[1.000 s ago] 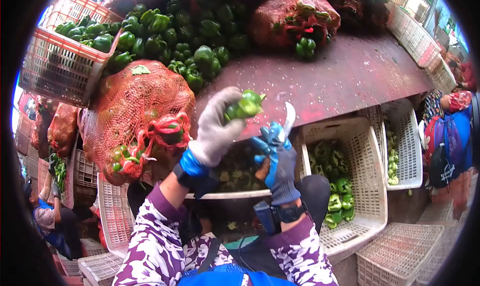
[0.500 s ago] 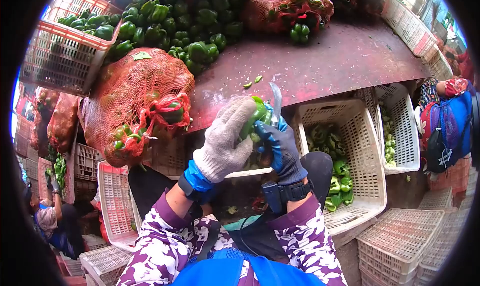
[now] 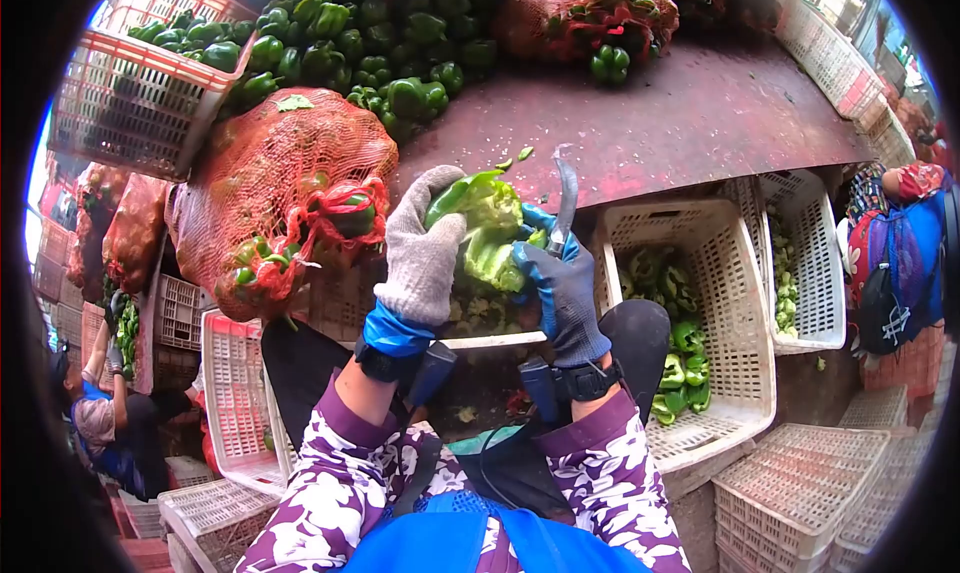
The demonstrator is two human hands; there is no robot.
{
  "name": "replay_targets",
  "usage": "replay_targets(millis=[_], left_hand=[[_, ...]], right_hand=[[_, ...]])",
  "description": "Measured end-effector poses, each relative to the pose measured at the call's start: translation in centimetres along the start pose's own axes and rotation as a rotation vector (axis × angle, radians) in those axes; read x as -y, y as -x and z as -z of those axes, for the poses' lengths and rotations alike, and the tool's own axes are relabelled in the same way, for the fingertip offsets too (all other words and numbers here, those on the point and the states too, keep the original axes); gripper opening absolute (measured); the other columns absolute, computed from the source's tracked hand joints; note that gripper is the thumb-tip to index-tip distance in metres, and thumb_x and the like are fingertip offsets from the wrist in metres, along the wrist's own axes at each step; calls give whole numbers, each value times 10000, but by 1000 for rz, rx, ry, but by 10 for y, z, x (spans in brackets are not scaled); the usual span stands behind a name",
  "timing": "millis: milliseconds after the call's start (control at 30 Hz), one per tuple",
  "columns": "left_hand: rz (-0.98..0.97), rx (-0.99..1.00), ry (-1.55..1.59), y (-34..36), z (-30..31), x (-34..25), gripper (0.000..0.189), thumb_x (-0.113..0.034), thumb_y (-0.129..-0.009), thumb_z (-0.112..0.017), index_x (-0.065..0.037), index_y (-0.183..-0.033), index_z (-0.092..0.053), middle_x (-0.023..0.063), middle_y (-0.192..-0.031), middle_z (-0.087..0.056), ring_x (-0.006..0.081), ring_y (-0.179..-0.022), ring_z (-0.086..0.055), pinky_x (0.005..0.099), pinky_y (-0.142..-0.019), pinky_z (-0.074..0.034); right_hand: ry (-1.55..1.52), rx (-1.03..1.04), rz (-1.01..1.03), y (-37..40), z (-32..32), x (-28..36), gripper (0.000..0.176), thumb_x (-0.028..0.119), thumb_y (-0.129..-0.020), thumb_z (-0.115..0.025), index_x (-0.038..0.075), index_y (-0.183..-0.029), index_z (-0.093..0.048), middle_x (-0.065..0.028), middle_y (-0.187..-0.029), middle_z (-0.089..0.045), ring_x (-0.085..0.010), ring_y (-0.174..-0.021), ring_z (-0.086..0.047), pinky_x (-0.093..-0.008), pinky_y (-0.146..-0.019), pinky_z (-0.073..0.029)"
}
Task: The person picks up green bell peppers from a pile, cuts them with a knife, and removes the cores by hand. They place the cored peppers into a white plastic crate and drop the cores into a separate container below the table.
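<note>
My left hand (image 3: 422,253), in a whitish knit glove, is closed on one side of a green bell pepper (image 3: 490,228). The pepper is split apart, and its pale inside faces up. My right hand (image 3: 565,298), in a blue-grey glove, grips a curved knife (image 3: 567,193) whose blade points up and away from me. Its fingers also touch the pepper's right side. Below my hands, partly hidden, a crate holds pale green pepper scraps (image 3: 480,313). Cut peppers (image 3: 685,368) lie in the white crate (image 3: 735,303) by my right knee.
A reddish table (image 3: 640,123) carries heaped green peppers (image 3: 400,33) and a red mesh sack (image 3: 590,18). Another full sack (image 3: 280,183) bulges at left beside a crate (image 3: 130,103). Stacked crates (image 3: 795,473) stand lower right. One person (image 3: 115,413) works at left, another (image 3: 900,243) at right.
The pepper has gone from closed between my hands to spread open, showing its inside. My left hand has shifted slightly left and turned, away from the right hand. The knife stays in my right hand.
</note>
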State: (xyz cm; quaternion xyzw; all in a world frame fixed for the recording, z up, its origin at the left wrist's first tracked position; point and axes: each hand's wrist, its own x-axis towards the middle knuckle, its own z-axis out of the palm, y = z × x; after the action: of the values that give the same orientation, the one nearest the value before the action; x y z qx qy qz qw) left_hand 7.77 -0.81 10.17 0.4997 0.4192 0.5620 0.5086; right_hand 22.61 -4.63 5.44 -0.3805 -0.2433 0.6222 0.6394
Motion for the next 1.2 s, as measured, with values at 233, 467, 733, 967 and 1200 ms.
replay_targets(millis=[233, 467, 733, 967, 1200], left_hand=[[309, -93, 407, -15, 13, 1, 469, 152, -791, -447, -18, -1207, -583, 131, -1130, -671, 258, -996, -688, 372, -847, -594], [345, 311, 122, -18, 34, 15, 646, 78, -820, -633, -44, -1431, -463, 102, -1257, -635, 179, -1130, -621, 301, -1001, -478], [-419, 614, -830, -27, 40, -13, 794, 121, -740, -679, -75, -1469, -433, 118, -1308, -597, 193, -1208, -572, 308, -1049, -440], [-382, 468, -803, -18, 50, 0, 678, 142, -717, -579, -35, -1371, -547, 150, -1225, -666, 225, -1174, -633, 313, -1009, -479], [-382, 17, -1092, -15, 30, 1, 580, -18, -787, -603, -70, -1362, -551, 220, -981, -686, 372, -867, -682, 427, -763, -540]], right_hand=[[-1, 29, -27, 2, 1, 6, 446, 7, -860, -665, -38, -1297, -588, -85, -1096, -693, -105, -829, -667, -243, -739, -558], [7, 27, 71, -1, 7, 8, 408, -6, -830, -686, -19, -1233, -627, -62, -1026, -703, -53, -735, -611, -209, -660, -511], [214, 323, 88, -5, 13, 22, 419, 15, -801, -718, -10, -1212, -640, -65, -1076, -709, -62, -813, -620, -217, -730, -514], [-55, 243, 42, -8, 9, 14, 593, -20, -835, -670, -40, -1400, -491, -149, -1313, -621, -135, -1070, -639, -258, -902, -522], [-121, 36, 52, -10, 8, -25, 590, 228, -971, -664, 30, -1467, -414, -61, -1239, -628, -88, -975, -633, -234, -846, -551]])
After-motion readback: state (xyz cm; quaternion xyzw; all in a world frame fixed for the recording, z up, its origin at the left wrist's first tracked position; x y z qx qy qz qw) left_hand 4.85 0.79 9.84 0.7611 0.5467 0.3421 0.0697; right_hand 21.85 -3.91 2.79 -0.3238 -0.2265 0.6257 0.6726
